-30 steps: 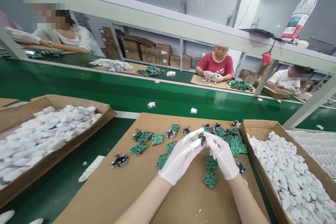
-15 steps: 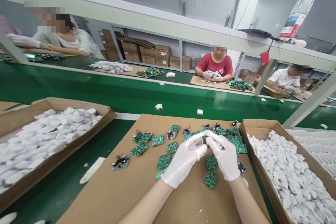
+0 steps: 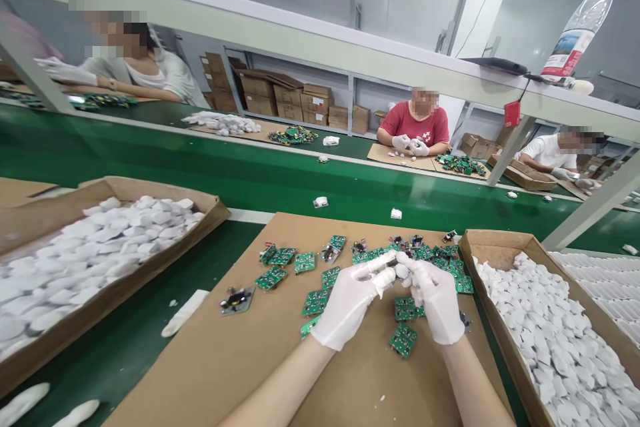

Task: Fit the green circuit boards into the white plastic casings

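Evidently, a green belt point(image 3: 250, 177) ran beyond the fingertips, and a cardboard sheet point(image 3: 240, 373) spread beneath the fingers. One brown box point(image 3: 214, 210) of white lumps point(image 3: 115, 240) stood well to the fingers' left; a second box point(image 3: 495, 243), likewise filled, was nearer on their right. The gloved left hand point(image 3: 351, 297) and right hand point(image 3: 435, 297) met above the sheet, fingers bent and drawn narrow. Green circuit boards point(image 3: 403, 340) lay below, beside and beyond the fingers. Pinched between both hands' fingertips was a small part point(image 3: 393, 263), mostly hidden, its shape impossible to tell.
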The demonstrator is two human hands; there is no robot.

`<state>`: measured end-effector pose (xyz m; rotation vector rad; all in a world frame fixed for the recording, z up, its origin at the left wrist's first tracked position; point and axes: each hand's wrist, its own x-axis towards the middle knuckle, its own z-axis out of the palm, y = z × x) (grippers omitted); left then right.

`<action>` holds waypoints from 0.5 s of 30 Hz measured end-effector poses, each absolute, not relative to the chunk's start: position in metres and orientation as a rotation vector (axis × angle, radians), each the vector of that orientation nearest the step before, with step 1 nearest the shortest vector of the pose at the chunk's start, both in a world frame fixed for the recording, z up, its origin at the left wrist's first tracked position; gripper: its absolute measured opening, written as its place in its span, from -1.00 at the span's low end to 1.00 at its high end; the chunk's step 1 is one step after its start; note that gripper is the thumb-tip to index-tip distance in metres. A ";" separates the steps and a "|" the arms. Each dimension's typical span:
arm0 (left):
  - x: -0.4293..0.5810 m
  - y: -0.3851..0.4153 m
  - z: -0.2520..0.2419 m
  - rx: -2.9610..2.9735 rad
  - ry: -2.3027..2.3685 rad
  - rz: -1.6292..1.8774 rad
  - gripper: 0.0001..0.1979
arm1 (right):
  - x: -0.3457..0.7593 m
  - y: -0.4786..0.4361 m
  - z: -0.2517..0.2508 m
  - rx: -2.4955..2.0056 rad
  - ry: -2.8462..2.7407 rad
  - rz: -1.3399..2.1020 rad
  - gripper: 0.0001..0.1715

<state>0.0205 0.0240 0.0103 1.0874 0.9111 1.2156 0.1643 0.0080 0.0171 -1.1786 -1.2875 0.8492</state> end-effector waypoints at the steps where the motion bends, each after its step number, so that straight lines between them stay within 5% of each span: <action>1: 0.021 0.023 0.011 1.109 0.934 1.216 -0.58 | 0.164 0.009 0.017 -1.209 -1.262 0.827 -0.58; 11: 0.024 0.012 0.017 1.149 1.013 1.323 -0.67 | 0.153 0.010 0.006 -1.238 -1.184 0.704 -0.62; 15: 0.026 0.014 0.017 1.037 0.942 1.280 -0.65 | 0.153 0.006 -0.004 -1.198 -1.267 0.609 -0.44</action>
